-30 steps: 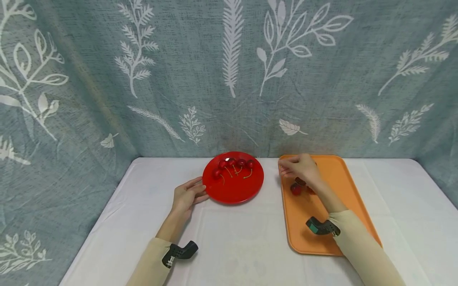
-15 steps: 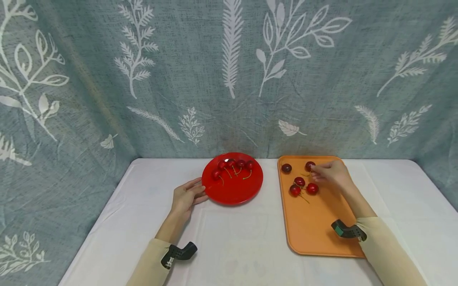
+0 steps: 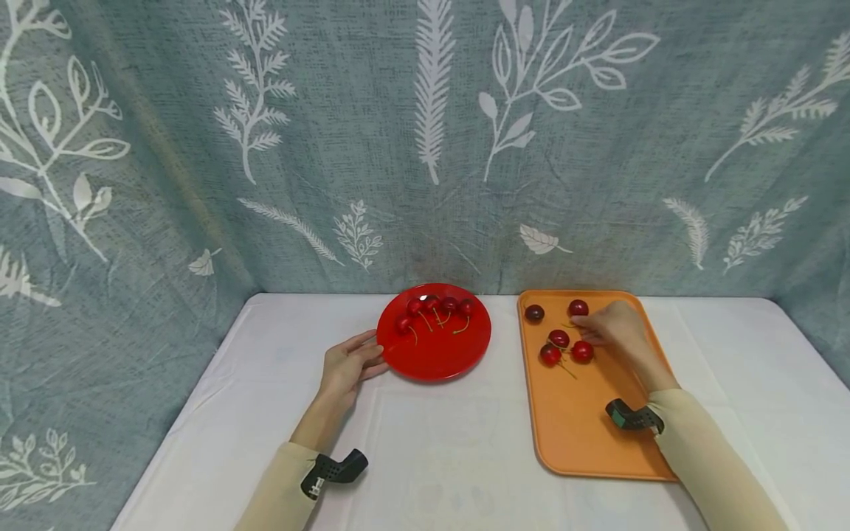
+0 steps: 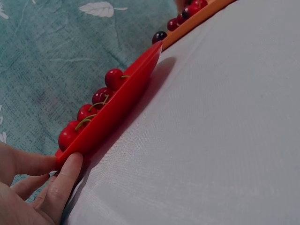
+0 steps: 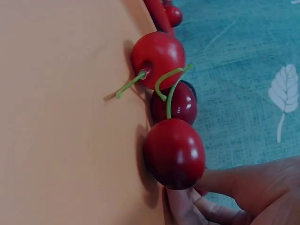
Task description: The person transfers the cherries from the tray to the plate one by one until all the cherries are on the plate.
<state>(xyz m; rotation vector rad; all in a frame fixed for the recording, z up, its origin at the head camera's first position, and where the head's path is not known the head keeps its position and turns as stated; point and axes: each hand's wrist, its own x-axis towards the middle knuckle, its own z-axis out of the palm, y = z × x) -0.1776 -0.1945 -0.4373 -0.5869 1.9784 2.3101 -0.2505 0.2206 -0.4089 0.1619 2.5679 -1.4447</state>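
Your left hand (image 3: 347, 367) pinches the smooth plate (image 3: 434, 360) near the worktop's (image 3: 438, 450) back edge. Your right hand (image 3: 614, 327) is by round, glossy cherries (image 3: 582, 352) near the tray's (image 3: 571, 435) back edge; I can't tell its grip.

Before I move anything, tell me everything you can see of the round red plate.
It is a glossy, shallow, round red plate, plastic by its look, with an outward-flaring wall. It sits open side up on the white cloth, apart from the rectangular orange tray to its right. Five round, shiny red cherries with thin stems lie on it, toward its far side. The person's left hand holds its left edge.
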